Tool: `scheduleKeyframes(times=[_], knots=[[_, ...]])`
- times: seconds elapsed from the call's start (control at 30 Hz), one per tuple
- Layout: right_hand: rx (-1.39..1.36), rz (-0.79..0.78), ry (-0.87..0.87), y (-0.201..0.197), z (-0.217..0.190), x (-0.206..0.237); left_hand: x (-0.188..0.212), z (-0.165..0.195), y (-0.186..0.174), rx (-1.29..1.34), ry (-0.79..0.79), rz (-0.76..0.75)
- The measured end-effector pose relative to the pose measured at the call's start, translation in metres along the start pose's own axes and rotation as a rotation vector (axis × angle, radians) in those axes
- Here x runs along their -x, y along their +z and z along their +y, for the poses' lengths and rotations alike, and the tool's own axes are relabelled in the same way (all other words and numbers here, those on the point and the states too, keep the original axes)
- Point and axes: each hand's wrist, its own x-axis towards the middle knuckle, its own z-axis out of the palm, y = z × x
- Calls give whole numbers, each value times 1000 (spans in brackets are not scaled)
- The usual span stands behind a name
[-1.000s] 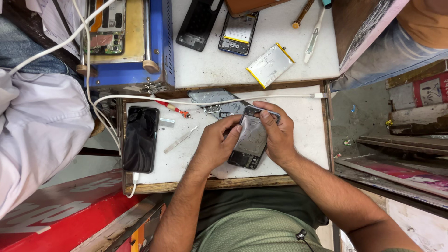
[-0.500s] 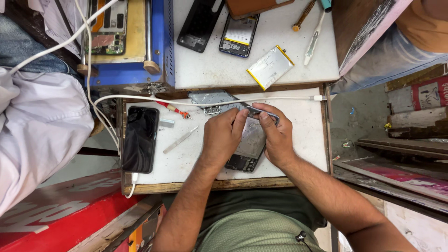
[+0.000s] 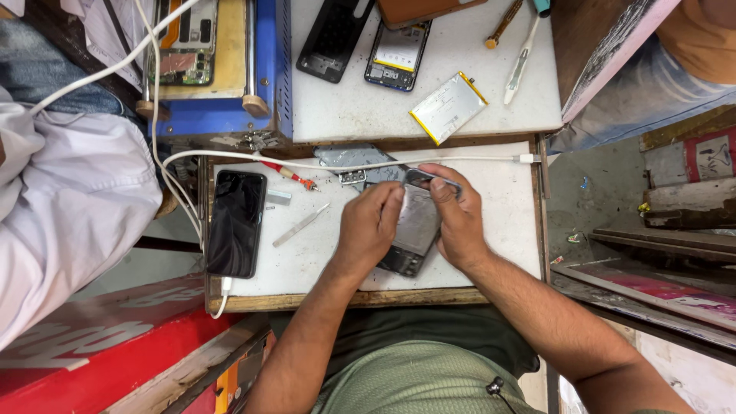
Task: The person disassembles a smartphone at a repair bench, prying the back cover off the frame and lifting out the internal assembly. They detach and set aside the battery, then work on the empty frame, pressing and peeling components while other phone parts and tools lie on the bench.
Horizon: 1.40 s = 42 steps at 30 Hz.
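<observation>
**Both hands on the opened phone**

Centre of the white board (image 3: pixel 498 230), the opened phone (image 3: pixel 414 230) lies slightly tilted, back up. The left hand (image 3: pixel 369 228) presses on its left edge, fingers curled tight against it. The right hand (image 3: pixel 458 222) clamps the right side, fingertips pinching a thin metal tool (image 3: pixel 433 180) at the phone's top end. Just above runs a white cable (image 3: pixel 345 164). Off to the left, well apart, a black phone (image 3: pixel 236 222) lies flat, tweezers (image 3: pixel 300 225) between it and the hands. On the upper bench, a battery (image 3: pixel 448 107).
</observation>
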Motion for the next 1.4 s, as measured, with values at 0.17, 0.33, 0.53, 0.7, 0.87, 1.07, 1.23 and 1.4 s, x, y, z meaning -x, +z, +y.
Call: scheduleKeyframes(times=[0.17,0.33,0.53,0.7,0.87,1.07,1.23,1.4], knots=[[91,-38,-75,4,4,0,-12,-1,8,-154,-99,61],[128,-8,-100,1,2,1,-22,6,6,-193,-98,24],[126,33,-64,0,1,1,-10,9,-11,2,-2,-57],[118,-9,-62,1,0,0,-2,12,-20,8,-76,-110],[38,-36,-11,1,0,1,1,12,-15,113,-17,-33],[284,-76,-111,4,1,3,-8,6,3,67,-19,99],[360,-63,-116,4,-1,6,-17,7,6,-118,-158,99],[240,-32,-81,3,0,6,-14,8,-1,55,-85,29]])
